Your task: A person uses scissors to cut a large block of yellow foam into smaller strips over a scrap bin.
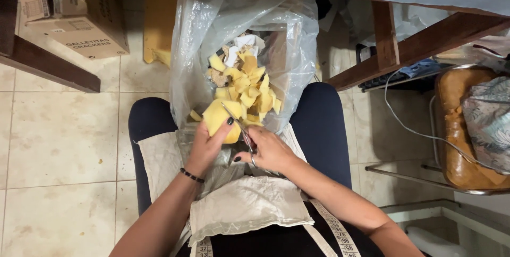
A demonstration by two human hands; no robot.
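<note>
L hand (204, 145) clamped on yellow foam chunk (219, 119), R hand (268, 150) gripping scissors (239, 129) mid-cut; clear plastic bag (196, 49) approx half full w/ foam pieces (247, 84), chunk mostly uncut.

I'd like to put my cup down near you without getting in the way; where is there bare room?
Bare floor tiles lie between the cardboard box and the person's leg. The lap is crowded: left hand holds foam, right hand works scissors beside the plastic bag.
</note>
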